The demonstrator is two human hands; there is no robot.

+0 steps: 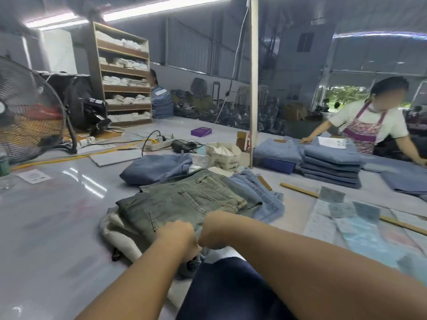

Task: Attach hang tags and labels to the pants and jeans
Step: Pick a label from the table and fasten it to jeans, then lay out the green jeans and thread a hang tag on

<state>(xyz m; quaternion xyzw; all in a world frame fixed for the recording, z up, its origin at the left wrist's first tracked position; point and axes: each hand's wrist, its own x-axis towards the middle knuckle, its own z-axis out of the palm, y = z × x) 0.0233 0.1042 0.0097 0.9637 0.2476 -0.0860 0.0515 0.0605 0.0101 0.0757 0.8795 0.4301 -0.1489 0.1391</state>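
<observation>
Both our left hand [178,236] and right hand [211,234] meet, fingers curled, at the green jeans' [184,202] near edge; whatever they pinch is hidden. Tags [353,218] lie rightward.

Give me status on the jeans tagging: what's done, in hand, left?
Done, apparently: a neat folded stack with a paper on top, far right; tags not readable. In hand: the left hand and right hand work together at the near edge of the grey-green jeans; finger detail hidden. Left: the light blue jeans beneath, a loose blue pair behind. Labels wait at right.
</observation>
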